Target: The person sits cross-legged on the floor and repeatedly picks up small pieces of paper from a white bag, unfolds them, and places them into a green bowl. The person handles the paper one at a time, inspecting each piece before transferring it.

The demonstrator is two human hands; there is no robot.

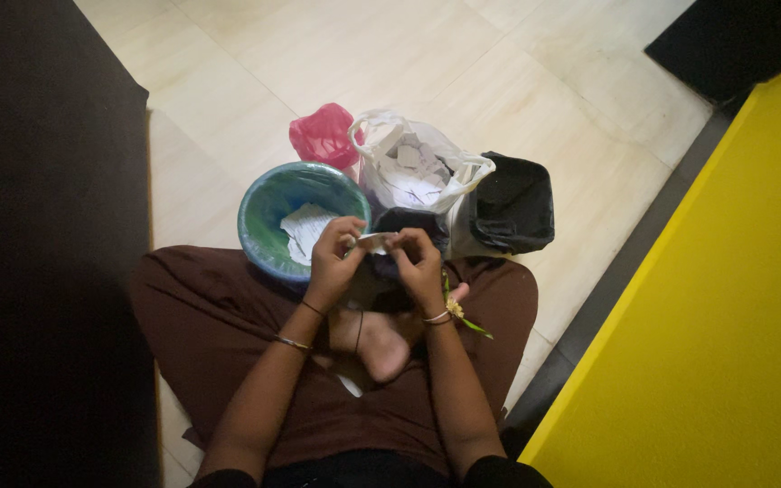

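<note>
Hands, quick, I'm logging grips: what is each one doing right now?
Left hand: closed, pinching one end of a small paper scrap.
Right hand: closed, pinching the scrap's other end.

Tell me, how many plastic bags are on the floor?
3: a red bag at the back left, a white bag full of paper scraps in the middle, a black bag on the right. More may hide behind.

A single head-worn camera looks steeply down, close over the seated person's lap and the tiled floor (255, 54).

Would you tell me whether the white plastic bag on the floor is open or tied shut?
Open: the white plastic bag gapes, showing paper scraps inside.
</note>
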